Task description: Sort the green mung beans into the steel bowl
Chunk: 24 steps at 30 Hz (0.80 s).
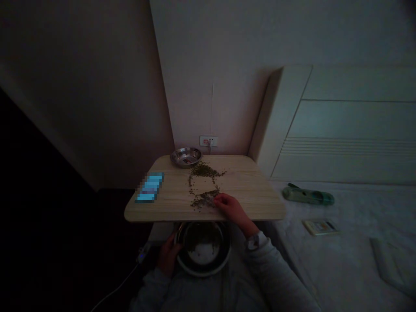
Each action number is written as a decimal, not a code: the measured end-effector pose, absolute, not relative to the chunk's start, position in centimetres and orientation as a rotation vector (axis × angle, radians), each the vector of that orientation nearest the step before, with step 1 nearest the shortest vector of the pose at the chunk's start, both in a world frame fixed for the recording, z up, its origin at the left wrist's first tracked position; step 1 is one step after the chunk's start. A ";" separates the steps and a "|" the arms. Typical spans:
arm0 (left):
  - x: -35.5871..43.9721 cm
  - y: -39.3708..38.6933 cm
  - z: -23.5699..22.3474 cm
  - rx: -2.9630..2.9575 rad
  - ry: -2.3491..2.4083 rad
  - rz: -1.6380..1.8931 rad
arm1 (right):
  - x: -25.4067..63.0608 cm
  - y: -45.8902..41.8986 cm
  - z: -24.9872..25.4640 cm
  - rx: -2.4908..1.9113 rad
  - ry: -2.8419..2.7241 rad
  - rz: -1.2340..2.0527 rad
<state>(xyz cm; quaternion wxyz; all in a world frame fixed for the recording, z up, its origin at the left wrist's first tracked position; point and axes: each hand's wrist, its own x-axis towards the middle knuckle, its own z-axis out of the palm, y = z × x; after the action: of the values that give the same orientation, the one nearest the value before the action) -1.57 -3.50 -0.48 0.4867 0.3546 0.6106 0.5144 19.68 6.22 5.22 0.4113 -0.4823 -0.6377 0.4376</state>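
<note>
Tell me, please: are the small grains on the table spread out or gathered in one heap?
Spread out. The grains lie in two loose patches on the table, with single ones scattered between and around them.

Your tabletop [247, 186] looked like pale wood or a wood-look laminate, smooth with fine grain lines and not much shine. The shallow dish [173, 161] was definitely shiny metal, and your big bowl [203, 274] looked like metal too — glossy rim, darker inside. Those little green grains [204, 170] looked matt and gave the pile a rough, pebbly texture. Your sleeve [273, 268] was soft grey cloth, kinda matt, and the bed cover [289, 242] was pale, lightly wrinkled fabric. Headboard [341, 121] had a smooth satin face with grooves — couldn't tell you what material. Socket plate [208, 141] seemed smooth white plastic.
</note>
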 end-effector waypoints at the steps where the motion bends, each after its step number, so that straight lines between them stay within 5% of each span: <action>1: -1.6 -3.5 -0.6 0.864 1.483 1.245 | 19.5 6.2 5.3 -1.220 -1.624 1.096; 24: -1.5 -3.4 0.1 0.900 1.429 1.238 | 18.9 6.7 5.4 -1.565 -1.724 0.597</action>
<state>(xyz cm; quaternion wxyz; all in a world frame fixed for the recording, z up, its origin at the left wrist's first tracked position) -1.45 -3.37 0.08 0.5002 0.3723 0.5908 0.5119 18.90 6.73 5.39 0.3607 -0.6073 -0.6688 0.2318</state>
